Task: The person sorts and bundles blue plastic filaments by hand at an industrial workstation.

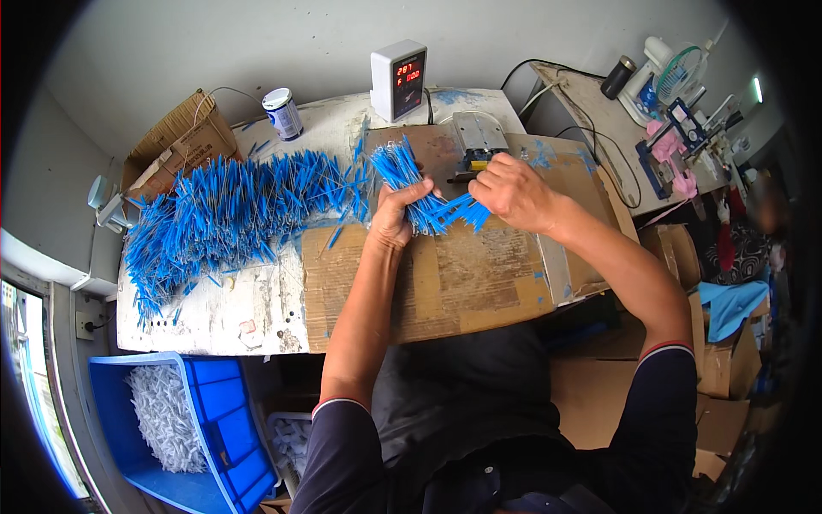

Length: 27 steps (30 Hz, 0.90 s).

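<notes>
My left hand [396,212] is wrapped round a thick bundle of thin blue plastic-sleeved pieces [399,170] with fine wire ends. Just right of it, my right hand [514,190] is closed, and a small bunch of the same blue pieces [465,212] sticks out from under its fingers toward the bundle. Its fingertips are partly hidden. Both hands are above a worn cardboard sheet [454,287]. Behind the right hand stands a small metal device [479,135] with a dark, yellow-marked front. A big heap of blue pieces [235,210] covers the table's left side.
At the back stand a white box with a red display [398,81], a can [283,115] and an open cardboard box [175,146]. Below left, a blue bin [218,411] holds small white pieces. A side table at right bears a fan [681,75] and a dark flask [618,77].
</notes>
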{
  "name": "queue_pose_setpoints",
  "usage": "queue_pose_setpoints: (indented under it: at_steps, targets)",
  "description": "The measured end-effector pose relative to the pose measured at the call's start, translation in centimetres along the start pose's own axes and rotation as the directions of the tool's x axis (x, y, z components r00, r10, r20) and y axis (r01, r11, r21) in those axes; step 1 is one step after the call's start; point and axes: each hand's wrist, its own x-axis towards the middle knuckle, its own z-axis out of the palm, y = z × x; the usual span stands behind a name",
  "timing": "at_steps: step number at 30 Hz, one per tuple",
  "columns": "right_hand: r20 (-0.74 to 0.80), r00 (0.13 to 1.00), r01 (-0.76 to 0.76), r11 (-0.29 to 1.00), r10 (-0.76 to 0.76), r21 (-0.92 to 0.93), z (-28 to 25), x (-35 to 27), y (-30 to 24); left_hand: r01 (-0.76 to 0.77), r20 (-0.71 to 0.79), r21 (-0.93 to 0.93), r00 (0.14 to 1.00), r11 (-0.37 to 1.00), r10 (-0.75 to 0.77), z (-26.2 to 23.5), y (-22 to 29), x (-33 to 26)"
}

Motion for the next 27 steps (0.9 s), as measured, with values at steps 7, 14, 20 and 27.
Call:
queue_pose_setpoints:
  at_steps: [7,14,20,27]
  targets:
    - [-0.062,0.737,-0.601,0.694,0.673,0.396,0.1,-3.9,-0.8,-0.115,-0.061,-0.172,0.993,0.978,0.106,-2.6,1.6,0.4]
    - [0.17,0.19,-0.037,-0.166,0.967,0.985,8.6,-4.2,-9.1,-0.074,0.0,-0.006,0.997,0.997,0.074,-1.6,1.4,0.1]
    - [0.326,0.123,0.073,-0.336,0.937,0.939,8.9,-1.7,-9.3,0.005,0.16,0.083,0.987,0.997,-0.018,-1.3,1.0,-0.1]
    - [0.389,0.267,-0.003,-0.403,0.882,0.915,5.8,3.2,-6.2,0.131,0.275,0.297,0.937,0.946,-0.216,-0.5,0.4,-0.4]
